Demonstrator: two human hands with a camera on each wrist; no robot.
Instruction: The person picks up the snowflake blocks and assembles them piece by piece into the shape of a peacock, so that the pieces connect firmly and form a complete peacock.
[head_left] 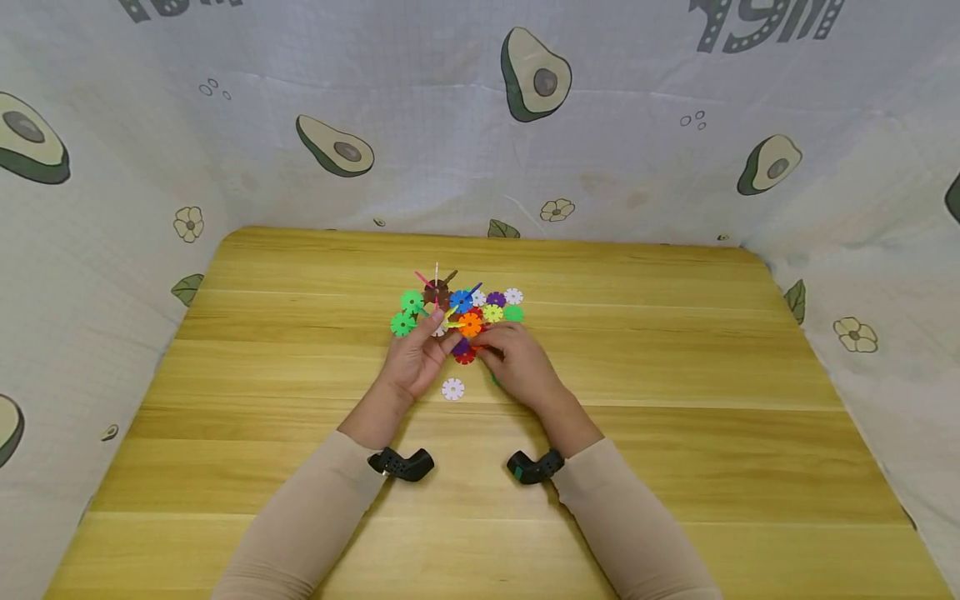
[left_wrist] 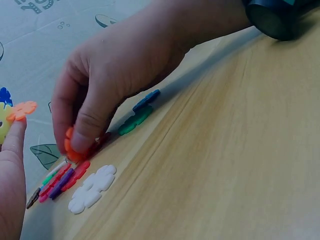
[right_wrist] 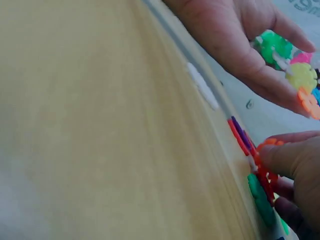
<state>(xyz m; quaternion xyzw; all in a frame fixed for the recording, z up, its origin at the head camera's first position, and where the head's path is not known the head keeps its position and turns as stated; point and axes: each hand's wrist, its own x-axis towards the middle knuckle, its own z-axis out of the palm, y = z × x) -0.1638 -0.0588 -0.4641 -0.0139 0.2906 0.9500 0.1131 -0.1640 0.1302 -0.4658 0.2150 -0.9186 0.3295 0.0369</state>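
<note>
My left hand (head_left: pixel 416 358) holds up a joined cluster of notched plastic snowflake discs, its thumb laid over the near side. Green discs (head_left: pixel 412 301) stick out at the cluster's left, a blue disc (head_left: pixel 461 302) and an orange disc (head_left: pixel 470 324) at its right. One finger of that hand touches the cluster's orange disc (left_wrist: pixel 22 109) in the left wrist view. Close by on the right, my right hand (head_left: pixel 521 362) pinches a separate orange-red disc (left_wrist: pixel 75 150) between thumb and fingers, low over loose discs on the table. Its fingers partly hide that disc.
Loose discs lie around the right hand, among them a yellow one (head_left: pixel 492 313), a purple one (head_left: pixel 496 298) and a green one (head_left: pixel 513 313). Nearer the body is a white disc (head_left: pixel 453 389). A printed cloth (head_left: pixel 435 183) hangs behind the wooden table (head_left: pixel 675 333).
</note>
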